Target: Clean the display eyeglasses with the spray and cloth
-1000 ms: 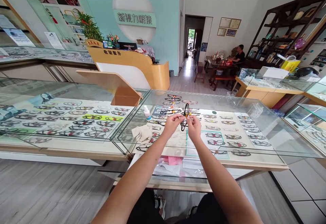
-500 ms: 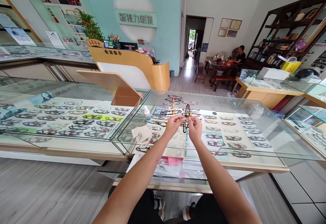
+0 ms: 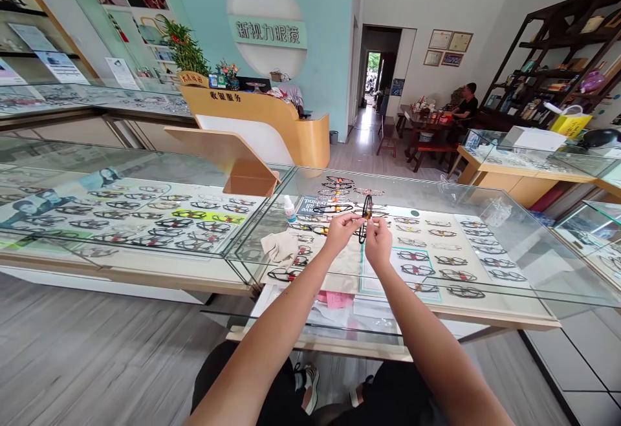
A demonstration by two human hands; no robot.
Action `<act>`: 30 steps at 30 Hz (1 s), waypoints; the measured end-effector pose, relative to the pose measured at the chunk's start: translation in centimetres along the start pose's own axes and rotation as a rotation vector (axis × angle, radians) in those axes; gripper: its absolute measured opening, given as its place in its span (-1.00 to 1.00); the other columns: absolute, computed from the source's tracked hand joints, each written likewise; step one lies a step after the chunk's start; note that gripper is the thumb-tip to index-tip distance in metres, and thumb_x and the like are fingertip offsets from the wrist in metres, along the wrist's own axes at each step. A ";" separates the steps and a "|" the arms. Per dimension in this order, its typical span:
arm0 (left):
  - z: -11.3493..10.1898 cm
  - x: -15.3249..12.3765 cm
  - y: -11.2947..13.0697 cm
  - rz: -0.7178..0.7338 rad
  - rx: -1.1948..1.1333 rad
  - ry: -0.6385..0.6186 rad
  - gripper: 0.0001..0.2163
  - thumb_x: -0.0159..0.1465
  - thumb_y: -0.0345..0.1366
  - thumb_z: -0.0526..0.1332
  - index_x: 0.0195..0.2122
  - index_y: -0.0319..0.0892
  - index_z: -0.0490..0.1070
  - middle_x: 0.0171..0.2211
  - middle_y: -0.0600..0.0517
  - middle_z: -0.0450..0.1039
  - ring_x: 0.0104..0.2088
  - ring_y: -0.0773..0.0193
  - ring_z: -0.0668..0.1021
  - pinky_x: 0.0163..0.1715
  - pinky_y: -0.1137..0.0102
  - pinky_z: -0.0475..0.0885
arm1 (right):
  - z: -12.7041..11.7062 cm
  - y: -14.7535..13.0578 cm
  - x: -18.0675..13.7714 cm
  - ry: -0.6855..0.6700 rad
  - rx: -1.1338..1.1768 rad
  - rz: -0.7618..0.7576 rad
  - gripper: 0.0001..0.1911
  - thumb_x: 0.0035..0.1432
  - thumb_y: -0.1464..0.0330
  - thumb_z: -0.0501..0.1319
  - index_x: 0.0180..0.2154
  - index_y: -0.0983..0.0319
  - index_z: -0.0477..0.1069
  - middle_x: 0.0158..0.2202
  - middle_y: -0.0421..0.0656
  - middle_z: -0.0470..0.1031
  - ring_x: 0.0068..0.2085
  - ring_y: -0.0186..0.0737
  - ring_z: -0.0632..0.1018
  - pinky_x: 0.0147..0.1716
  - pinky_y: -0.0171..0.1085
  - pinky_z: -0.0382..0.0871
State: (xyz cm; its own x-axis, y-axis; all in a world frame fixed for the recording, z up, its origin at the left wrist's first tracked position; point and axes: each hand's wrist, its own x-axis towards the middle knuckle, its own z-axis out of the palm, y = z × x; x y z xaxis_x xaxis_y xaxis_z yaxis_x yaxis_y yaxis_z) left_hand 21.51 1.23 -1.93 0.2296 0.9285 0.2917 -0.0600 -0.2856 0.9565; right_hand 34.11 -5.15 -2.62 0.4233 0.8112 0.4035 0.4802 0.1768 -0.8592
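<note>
A pair of dark-framed eyeglasses (image 3: 367,206) is held above the glass display counter, turned on edge so that its rims stand nearly upright. My left hand (image 3: 341,231) pinches it from the left with thumb and fingertips. From the other side my right hand (image 3: 379,240) grips it, fingers closed around its middle. Parts of the frame are hidden behind the fingers. Left of my hands, a small white spray bottle (image 3: 290,209) stands on the counter, and a crumpled beige cloth (image 3: 280,248) lies in front of it.
Rows of eyeglasses (image 3: 452,260) lie in the glass counter below my hands. A second display case (image 3: 160,216) adjoins it on the left, with a slanted wooden board (image 3: 220,148) on top. Beyond are a yellow cashier desk (image 3: 312,141) and a seated person (image 3: 467,108).
The view has turned slightly left, so the scene sits farther right. Both hands keep their hold on the eyeglasses, whose angle has shifted a little.
</note>
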 end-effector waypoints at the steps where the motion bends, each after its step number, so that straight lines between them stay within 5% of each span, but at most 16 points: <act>1: 0.0 0.0 -0.1 0.004 0.005 0.002 -0.54 0.13 0.15 0.51 -0.28 -0.21 0.69 -0.64 0.20 0.04 -0.54 0.37 0.10 -0.47 0.37 0.01 | -0.1 0.0 0.0 0.003 -0.009 -0.005 -0.65 0.46 0.02 0.02 -0.19 0.12 0.31 -0.66 -0.40 0.20 -0.58 -0.23 0.23 -0.44 -0.26 0.03; 8: -0.6 -0.3 -0.2 0.007 -0.002 0.016 -0.54 0.14 0.15 0.50 -0.26 -0.21 0.69 -0.62 0.20 0.06 -0.52 0.36 0.14 -0.43 0.38 0.10 | -0.9 -0.2 0.2 -0.037 0.018 -0.048 -0.61 0.43 0.00 0.07 -0.26 0.14 0.37 -0.64 -0.37 0.21 -0.57 -0.27 0.20 -0.45 -0.27 0.01; 15: -3.0 0.1 -0.1 0.014 0.061 0.083 -0.57 0.15 0.13 0.47 -0.28 -0.19 0.69 -0.62 0.21 -0.01 -0.54 0.37 0.10 -0.44 0.37 0.02 | -3.2 0.0 1.8 0.156 -0.202 -0.056 -0.56 0.48 0.02 0.05 -0.14 0.18 0.55 -0.57 -0.29 0.33 -0.53 -0.26 0.24 -0.40 -0.25 0.00; 19: -3.2 -0.3 0.2 0.042 0.143 -0.047 -0.62 0.19 0.09 0.47 -0.31 -0.17 0.68 -0.62 0.20 -0.02 -0.53 0.36 0.10 -0.43 0.37 -0.02 | -4.8 -0.1 2.8 0.317 -0.266 -0.097 -0.53 0.51 0.05 0.03 0.00 0.20 0.57 -0.27 -0.07 0.64 -0.39 -0.18 0.45 -0.29 -0.21 0.15; 22: -2.5 -0.6 0.2 0.036 0.103 -0.081 -0.62 0.18 0.10 0.48 -0.33 -0.16 0.67 -0.61 0.20 -0.03 -0.53 0.35 0.09 -0.43 0.37 -0.04 | -4.7 -0.2 2.7 0.367 -0.209 -0.159 -0.55 0.50 0.08 0.04 0.17 0.22 0.43 -0.04 0.03 0.68 -0.26 -0.12 0.56 -0.16 -0.15 0.30; 26: -1.6 -0.7 0.4 0.029 0.057 -0.012 -0.58 0.19 0.15 0.45 -0.32 -0.17 0.66 -0.63 0.20 0.00 -0.54 0.35 0.11 -0.44 0.38 0.00 | -3.0 -0.5 1.8 0.292 -0.171 -0.173 -0.59 0.40 0.03 0.18 0.05 0.19 0.36 -0.14 -0.08 0.62 -0.33 -0.16 0.54 -0.19 -0.17 0.33; 30: -1.6 -0.5 0.6 0.010 0.057 -0.004 -0.56 0.14 0.16 0.49 -0.31 -0.18 0.67 -0.65 0.21 0.03 -0.55 0.36 0.11 -0.45 0.38 0.02 | -1.2 -0.6 1.1 0.011 -0.173 -0.128 -0.63 0.34 0.03 0.22 -0.04 0.17 0.43 -0.34 -0.23 0.54 -0.42 -0.21 0.45 -0.30 -0.23 0.24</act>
State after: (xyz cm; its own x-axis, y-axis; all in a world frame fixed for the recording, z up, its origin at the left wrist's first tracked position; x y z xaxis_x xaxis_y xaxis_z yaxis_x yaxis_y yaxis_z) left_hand 19.82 0.92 -1.49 0.2329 0.9247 0.3012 -0.0068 -0.3082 0.9513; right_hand 35.22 -5.01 -1.23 0.3583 0.7822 0.5097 0.6549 0.1785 -0.7344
